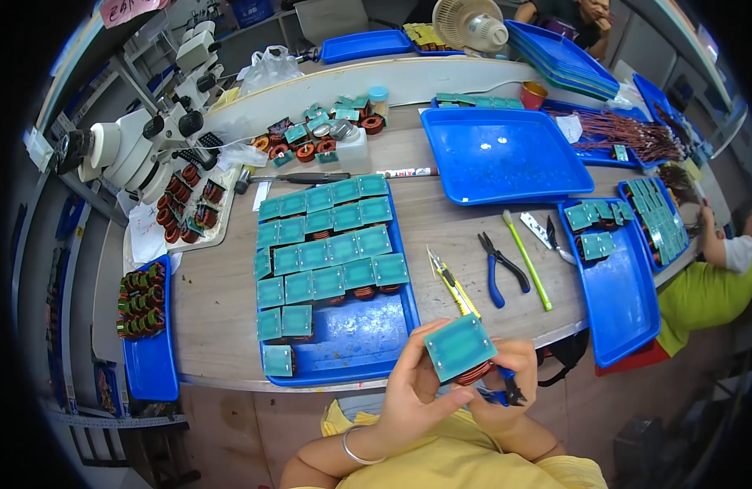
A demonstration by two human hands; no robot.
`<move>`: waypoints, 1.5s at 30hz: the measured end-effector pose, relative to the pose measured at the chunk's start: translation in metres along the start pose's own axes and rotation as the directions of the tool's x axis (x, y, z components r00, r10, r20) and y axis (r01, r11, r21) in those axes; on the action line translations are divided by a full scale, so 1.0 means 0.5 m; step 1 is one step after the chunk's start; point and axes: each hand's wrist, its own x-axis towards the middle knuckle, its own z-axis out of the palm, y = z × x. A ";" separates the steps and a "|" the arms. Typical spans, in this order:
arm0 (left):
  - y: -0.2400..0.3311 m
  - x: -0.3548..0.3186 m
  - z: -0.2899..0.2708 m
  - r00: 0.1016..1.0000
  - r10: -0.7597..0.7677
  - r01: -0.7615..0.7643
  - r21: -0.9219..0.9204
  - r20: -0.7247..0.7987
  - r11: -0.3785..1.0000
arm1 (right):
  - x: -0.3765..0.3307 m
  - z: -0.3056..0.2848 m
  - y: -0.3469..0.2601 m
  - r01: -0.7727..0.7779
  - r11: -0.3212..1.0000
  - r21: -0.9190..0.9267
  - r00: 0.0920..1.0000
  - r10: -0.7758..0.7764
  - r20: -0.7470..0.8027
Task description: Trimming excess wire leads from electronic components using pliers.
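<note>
Close to my body, my left hand grips a toroidal coil with a green circuit board on top, copper windings showing beneath it. Against the coil's other side is my right hand, its fingers curled around blue-handled cutters whose dark jaws point down. Left of my hands lies a blue tray with rows of similar green-board coils. Beyond my hands on the tabletop are a yellow utility knife, blue-and-black pliers and a green brush.
A blue tray with small white scraps sits at the back. To the right, another blue tray holds several boards. Microscopes stand at left, above a small coil tray. A person in green trousers sits at right.
</note>
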 end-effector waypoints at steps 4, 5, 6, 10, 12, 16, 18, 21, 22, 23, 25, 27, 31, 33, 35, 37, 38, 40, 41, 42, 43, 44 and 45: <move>0.002 0.003 -0.008 0.999 0.037 -0.036 0.270 0.002 0.962 | 0.005 0.003 -0.005 0.089 0.992 -0.086 0.996 -0.088 0.020; 0.005 0.004 -0.011 0.999 0.037 -0.036 0.270 0.003 0.962 | 0.009 0.000 -0.007 0.089 0.992 -0.086 0.996 -0.088 0.020; 0.008 0.006 -0.013 1.000 -0.001 -0.002 0.222 0.013 0.975 | 0.015 -0.008 -0.008 0.074 0.994 -0.082 0.996 -0.069 0.056; 0.025 0.003 0.004 0.987 -0.129 0.135 0.060 -0.100 0.989 | 0.017 -0.038 0.005 -0.030 0.998 0.054 0.997 0.026 0.078; 0.023 0.002 -0.004 0.984 -0.146 0.148 0.009 -0.104 0.989 | 0.016 -0.043 0.017 -0.054 0.991 0.120 0.999 0.055 0.002; 0.043 0.010 -0.009 0.953 -0.301 0.283 -0.298 -0.016 0.912 | 0.039 -0.091 0.040 -0.105 0.981 0.164 0.994 0.097 0.053; 0.035 0.011 -0.021 0.960 -0.279 0.271 -0.265 0.007 0.925 | 0.054 -0.109 0.032 -0.223 0.975 0.016 0.952 0.214 0.218; 0.036 0.010 -0.027 0.971 -0.239 0.239 -0.119 0.012 0.964 | 0.078 -0.109 0.014 -0.196 0.981 0.008 0.927 0.182 0.329; 0.039 0.007 -0.026 0.976 -0.219 0.219 -0.005 -0.005 0.976 | 0.090 -0.110 0.002 -0.128 0.991 -0.023 0.904 0.126 0.408; 0.043 0.006 -0.023 0.974 -0.224 0.224 -0.005 -0.007 0.974 | 0.097 -0.115 -0.009 -0.063 0.993 -0.100 0.874 0.104 0.474; 0.048 0.008 -0.016 0.988 -0.150 0.156 0.189 -0.045 0.970 | 0.099 -0.120 -0.021 -0.003 0.985 -0.170 0.832 0.097 0.547; 0.052 0.007 -0.013 0.990 -0.127 0.137 0.252 -0.056 0.958 | 0.099 -0.119 -0.027 0.106 0.962 -0.251 0.792 0.071 0.606; 0.049 0.000 -0.012 0.998 -0.036 0.053 0.384 -0.052 0.922 | 0.107 -0.122 -0.047 0.210 0.926 -0.312 0.768 0.041 0.639; 0.053 -0.003 -0.016 1.000 -0.010 0.011 0.473 -0.005 0.881 | 0.110 -0.123 -0.055 0.276 0.902 -0.332 0.728 0.029 0.685; 0.055 -0.005 -0.021 0.999 0.013 -0.035 0.555 0.044 0.831 | 0.109 -0.126 -0.059 0.291 0.897 -0.334 0.719 0.026 0.695; 0.053 -0.006 -0.025 0.993 0.056 -0.109 0.629 0.104 0.770 | 0.110 -0.128 -0.064 0.306 0.891 -0.334 0.708 0.021 0.706; 0.054 -0.006 -0.026 0.993 0.053 -0.105 0.628 0.101 0.771 | 0.111 -0.130 -0.067 0.328 0.878 -0.348 0.701 0.021 0.713; 0.059 -0.004 -0.024 0.984 0.089 -0.171 0.692 0.153 0.701 | 0.114 -0.133 -0.071 0.346 0.865 -0.363 0.694 0.024 0.720; 0.060 -0.004 -0.024 0.985 0.087 -0.167 0.691 0.150 0.703 | 0.116 -0.134 -0.071 0.359 0.862 -0.358 0.685 0.017 0.728; 0.063 -0.003 -0.023 0.981 0.092 -0.186 0.707 0.170 0.682 | 0.117 -0.136 -0.072 0.371 0.858 -0.354 0.678 0.011 0.735; 0.064 -0.003 -0.022 0.977 0.096 -0.205 0.723 0.190 0.660 | 0.119 -0.138 -0.073 0.369 0.859 -0.355 0.677 0.014 0.736; 0.065 -0.001 -0.021 0.978 0.094 -0.203 0.722 0.188 0.662 | 0.122 -0.139 -0.074 0.391 0.848 -0.357 0.668 0.005 0.744; 0.067 0.001 -0.021 0.974 0.111 -0.224 0.743 0.199 0.631 | 0.123 -0.139 -0.075 0.412 0.837 -0.361 0.661 -0.002 0.750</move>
